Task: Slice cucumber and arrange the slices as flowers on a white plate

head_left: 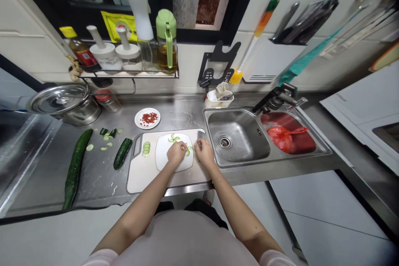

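Observation:
A white square plate [162,158] with a dark rim lies on the pale cutting board [141,176]. Over the plate's right half, my left hand [176,153] is closed in a pinch, its fingertips at a thin cucumber slice. My right hand [204,152] is curled beside the plate's right edge; what its fingers hold, if anything, is hidden. Cucumber slices [188,153] rest under the fingertips, and more slices [173,137] sit near the plate's far edge. A row of overlapping slices [146,149] is on the board's left. Behind my right hand shows a flat grey piece [201,134], partly covered.
Left of the board lie a cut cucumber [122,153], a long whole cucumber [76,166] and scattered pieces [106,137]. A small plate of red berries [147,118] stands behind. The steel sink [238,137] is at right, with a red bag [282,139] in its second basin.

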Tool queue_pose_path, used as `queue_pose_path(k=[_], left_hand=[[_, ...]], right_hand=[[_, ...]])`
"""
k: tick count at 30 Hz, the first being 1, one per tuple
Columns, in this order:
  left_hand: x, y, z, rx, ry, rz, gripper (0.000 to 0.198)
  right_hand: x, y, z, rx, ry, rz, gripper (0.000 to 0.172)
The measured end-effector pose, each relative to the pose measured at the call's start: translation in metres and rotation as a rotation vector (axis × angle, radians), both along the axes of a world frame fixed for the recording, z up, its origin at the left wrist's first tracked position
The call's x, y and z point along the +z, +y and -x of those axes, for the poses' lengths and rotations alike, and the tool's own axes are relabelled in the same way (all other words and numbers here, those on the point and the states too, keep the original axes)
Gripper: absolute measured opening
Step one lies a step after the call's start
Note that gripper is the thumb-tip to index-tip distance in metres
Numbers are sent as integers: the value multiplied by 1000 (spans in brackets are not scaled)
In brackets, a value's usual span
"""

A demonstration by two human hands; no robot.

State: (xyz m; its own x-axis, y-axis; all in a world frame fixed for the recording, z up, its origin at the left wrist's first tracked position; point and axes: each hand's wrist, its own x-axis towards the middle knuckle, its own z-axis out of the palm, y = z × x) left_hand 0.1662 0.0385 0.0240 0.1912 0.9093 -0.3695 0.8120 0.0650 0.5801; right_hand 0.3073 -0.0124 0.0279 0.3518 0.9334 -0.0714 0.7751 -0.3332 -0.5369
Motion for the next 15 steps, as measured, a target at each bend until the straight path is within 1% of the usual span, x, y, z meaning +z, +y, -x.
queue_pose_path(k=[4,8,15], left_hand=[[1,0,2,-2,-20,0,9],[2,-1,3,7,-49,0,8],[-3,0,8,39,-153,-56,9]], right_hand=[[1,-4,-3,-13,31,-29,26],[0,-5,1,-8,22,-29,25],[-6,-4,4,3,61,-99,24]])
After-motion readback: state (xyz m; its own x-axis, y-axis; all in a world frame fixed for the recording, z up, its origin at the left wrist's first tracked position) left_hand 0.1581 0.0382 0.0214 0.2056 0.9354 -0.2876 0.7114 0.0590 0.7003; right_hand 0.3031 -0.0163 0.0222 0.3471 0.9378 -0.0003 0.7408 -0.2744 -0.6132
